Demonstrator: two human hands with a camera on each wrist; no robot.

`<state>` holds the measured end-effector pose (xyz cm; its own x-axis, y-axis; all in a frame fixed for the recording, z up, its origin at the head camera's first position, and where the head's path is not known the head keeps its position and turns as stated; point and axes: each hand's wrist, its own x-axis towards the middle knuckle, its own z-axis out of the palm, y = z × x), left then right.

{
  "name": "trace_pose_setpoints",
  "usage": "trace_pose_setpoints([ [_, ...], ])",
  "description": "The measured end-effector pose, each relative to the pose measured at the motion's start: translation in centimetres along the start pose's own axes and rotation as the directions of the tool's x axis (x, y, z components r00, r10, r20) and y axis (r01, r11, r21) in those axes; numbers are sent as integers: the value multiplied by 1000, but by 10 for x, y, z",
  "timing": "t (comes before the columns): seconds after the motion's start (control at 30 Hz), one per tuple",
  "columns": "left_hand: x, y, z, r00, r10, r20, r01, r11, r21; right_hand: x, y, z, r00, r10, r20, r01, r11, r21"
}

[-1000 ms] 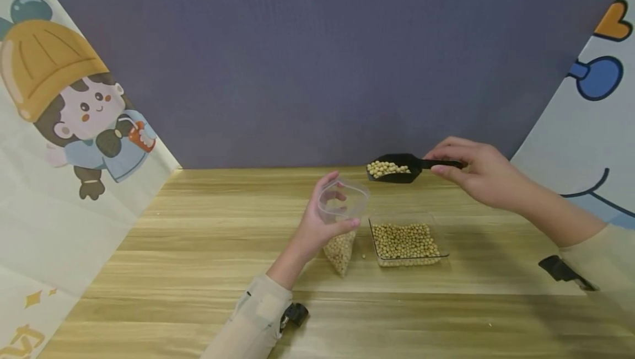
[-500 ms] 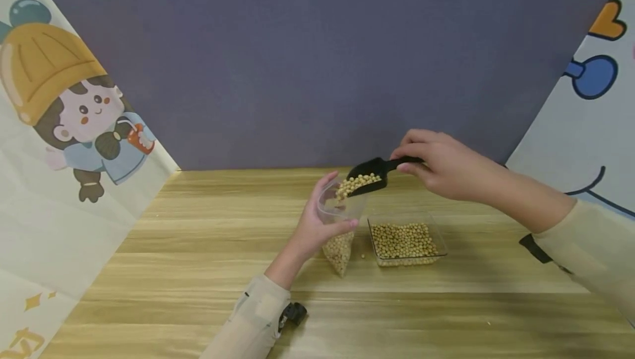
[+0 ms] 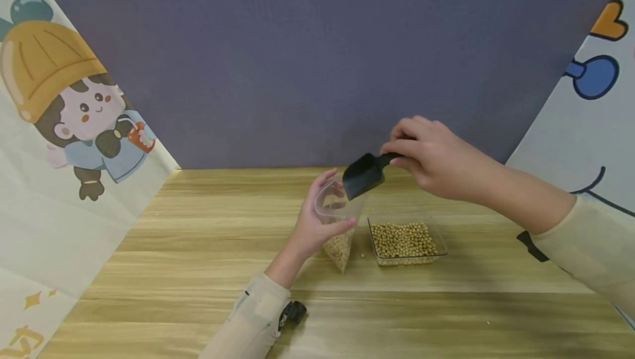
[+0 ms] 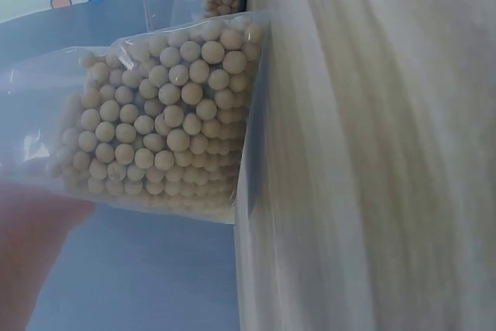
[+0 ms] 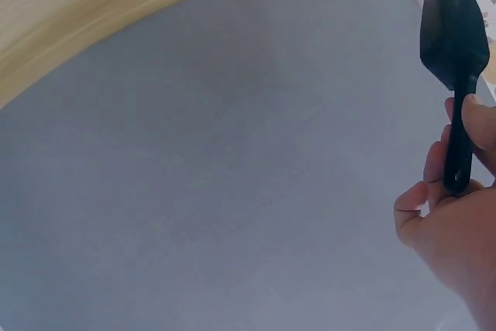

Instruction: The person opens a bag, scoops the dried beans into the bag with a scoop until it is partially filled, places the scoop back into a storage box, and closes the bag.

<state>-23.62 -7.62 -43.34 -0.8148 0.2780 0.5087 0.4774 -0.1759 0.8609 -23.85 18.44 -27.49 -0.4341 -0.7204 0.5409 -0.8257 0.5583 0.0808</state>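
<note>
My left hand (image 3: 313, 221) grips a clear plastic bag (image 3: 339, 248) near its top, thumb and fingers curled around the spread mouth. Pale round soybeans (image 4: 170, 114) fill the bag's lower part, and its base stands on the wooden table. My right hand (image 3: 436, 157) pinches the handle of a black scoop (image 3: 364, 176) between thumb and fingers. The scoop tilts down with its lip over the bag's mouth, and no beans show in it. In the right wrist view the scoop (image 5: 455, 32) overlaps the bag's opening.
A clear rectangular container (image 3: 441, 254) of soybeans stands right of the bag on the wooden table (image 3: 208, 271). One loose bean (image 3: 362, 255) lies between them. A dark grey-blue panel (image 3: 317, 61) rises behind the table, with printed panels at both sides.
My right hand has moved left, bringing the bean-laden scoop to the bag and tipping it. The beans slid out into the bag's mouth. My left hand has stayed nearly still.
</note>
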Motion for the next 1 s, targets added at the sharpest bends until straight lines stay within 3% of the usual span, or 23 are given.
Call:
trace_pose_setpoints([
  [0.2, -1, 2, 1, 1000, 23, 19, -24, 999, 24, -1, -2, 1, 1000, 1, -24, 0, 1000, 11],
  [0.6, 1, 3, -2, 997, 60, 57, -63, 997, 52, -24, 5, -3, 992, 116, -58, -113, 993, 38],
  [0.7, 1, 4, -2, 999, 42, 30, -44, 998, 53, -35, 10, -4, 979, 196, -55, -194, 980, 47],
  [0.87, 1, 6, -2, 1000, 8, -20, -7, 999, 49, -64, 22, -2, 940, 341, 1, -340, 938, 68],
  [0.93, 1, 6, -3, 1000, 4, -30, -3, 999, 43, -77, 28, 3, 936, 350, 42, -351, 935, 41],
  [1.0, 1, 6, -3, 999, 5, -35, -3, 999, 36, -91, 34, 11, 947, 311, 78, -311, 950, -2],
])
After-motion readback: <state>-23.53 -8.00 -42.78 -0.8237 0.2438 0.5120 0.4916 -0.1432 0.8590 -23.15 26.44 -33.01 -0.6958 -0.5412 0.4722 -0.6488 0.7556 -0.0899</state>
